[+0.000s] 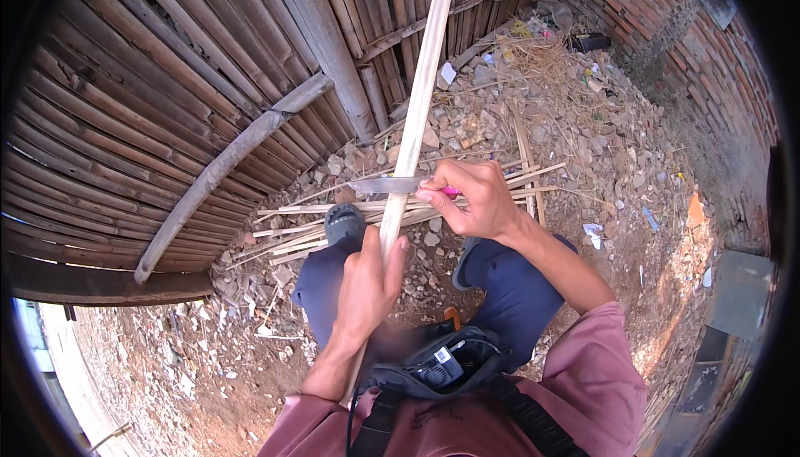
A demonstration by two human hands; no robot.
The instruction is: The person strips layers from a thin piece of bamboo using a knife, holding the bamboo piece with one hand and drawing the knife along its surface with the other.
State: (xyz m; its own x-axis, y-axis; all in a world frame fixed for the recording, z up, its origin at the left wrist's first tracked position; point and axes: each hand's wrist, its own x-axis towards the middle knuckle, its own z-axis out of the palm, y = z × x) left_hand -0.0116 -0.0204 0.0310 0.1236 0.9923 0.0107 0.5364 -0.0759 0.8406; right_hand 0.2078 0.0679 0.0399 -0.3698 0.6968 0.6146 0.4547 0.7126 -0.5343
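Observation:
My left hand (pixel 367 278) is wrapped round the lower part of a long pale wooden strip (pixel 421 99), which slants up and away from me. In my right hand (pixel 475 199) is a knife (pixel 386 184) with a pink handle, partly hidden by the fingers. Its blade lies across the strip, above my left hand, and points left. On the ground beyond my feet lies a loose pile of similar thin wooden strips (pixel 312 230), some of them crossing one another.
A bamboo wall (pixel 192 82) with a curved pole stands on the left and ahead. To the right rises a brick wall (pixel 717 82). Stones and litter cover the ground (pixel 600 174). An open black bag (pixel 442 365) rests at my waist, above my bent legs.

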